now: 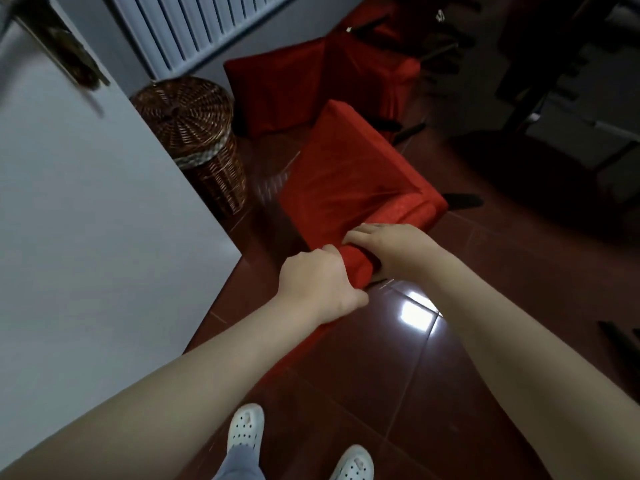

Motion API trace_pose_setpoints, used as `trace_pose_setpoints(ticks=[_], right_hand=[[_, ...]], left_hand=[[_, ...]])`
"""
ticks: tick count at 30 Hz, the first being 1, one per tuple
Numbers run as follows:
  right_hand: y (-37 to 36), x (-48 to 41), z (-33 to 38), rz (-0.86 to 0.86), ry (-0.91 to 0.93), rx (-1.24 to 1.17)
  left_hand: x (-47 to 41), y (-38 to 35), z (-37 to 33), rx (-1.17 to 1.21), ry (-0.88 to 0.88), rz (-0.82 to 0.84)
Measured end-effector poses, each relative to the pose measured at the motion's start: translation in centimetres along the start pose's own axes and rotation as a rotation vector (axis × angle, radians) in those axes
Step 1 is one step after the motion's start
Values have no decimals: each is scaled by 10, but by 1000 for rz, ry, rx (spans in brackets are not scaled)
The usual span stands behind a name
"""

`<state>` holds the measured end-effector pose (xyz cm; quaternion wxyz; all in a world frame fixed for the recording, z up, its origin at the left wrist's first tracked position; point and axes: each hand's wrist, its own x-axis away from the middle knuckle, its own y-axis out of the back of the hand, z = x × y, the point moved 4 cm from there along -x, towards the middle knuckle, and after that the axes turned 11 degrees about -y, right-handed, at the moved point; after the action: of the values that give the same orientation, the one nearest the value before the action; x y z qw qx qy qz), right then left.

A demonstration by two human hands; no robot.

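Both hands are clamped on the padded top edge of a red chair that stands on the tiled floor in the middle of the scene, just right of a white door. The left hand curls over the near left part of that edge, thumb on the near side. The right hand lies just beside it to the right, fingers wrapped over the top towards the seat. The hands are close together, with a short stretch of red fabric between them. The chair's seat slopes away to the far side, and its dark legs show at the right. Farther off, more red chairs stand by a radiator, with a lidded wicker basket to their left against the door. White shoes show at the near edge.
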<state>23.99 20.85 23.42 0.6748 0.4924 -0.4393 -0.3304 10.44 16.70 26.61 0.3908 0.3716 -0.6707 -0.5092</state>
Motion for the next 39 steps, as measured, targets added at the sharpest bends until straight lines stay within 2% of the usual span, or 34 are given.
trace_pose_setpoints(ticks=[2, 4, 6, 8, 10, 13, 15, 23, 31, 36, 39], right_hand=[[2, 3, -9, 7, 6, -21], [5, 8, -21, 5, -1, -68], [10, 14, -38, 14, -23, -116], [15, 21, -57, 13, -57, -169], [19, 29, -75, 12, -92, -197], [23, 41, -95, -12, -141, -217], [23, 47, -103, -31, -152, -232], [36, 51, -101, -70, -153, -244], [75, 73, -71, -150, -172, -308], [94, 91, -44, -117, -237, -124], [120, 97, -15, -213, -115, 126]], left_hand=[[8, -1, -8, 7, 35, -116], [24, -7, -17, 26, 28, -299], [40, -22, -22, 81, 21, -386], [48, -50, -19, 156, 69, -279], [45, -82, -18, 249, 118, -86], [29, -105, -31, 278, 104, 32], [19, -109, -45, 265, 71, 31], [6, -88, -50, 354, 123, 54], [20, -26, -13, 189, -98, 32], [18, -8, -11, 124, -135, 61], [10, -1, -14, 98, -151, 79]])
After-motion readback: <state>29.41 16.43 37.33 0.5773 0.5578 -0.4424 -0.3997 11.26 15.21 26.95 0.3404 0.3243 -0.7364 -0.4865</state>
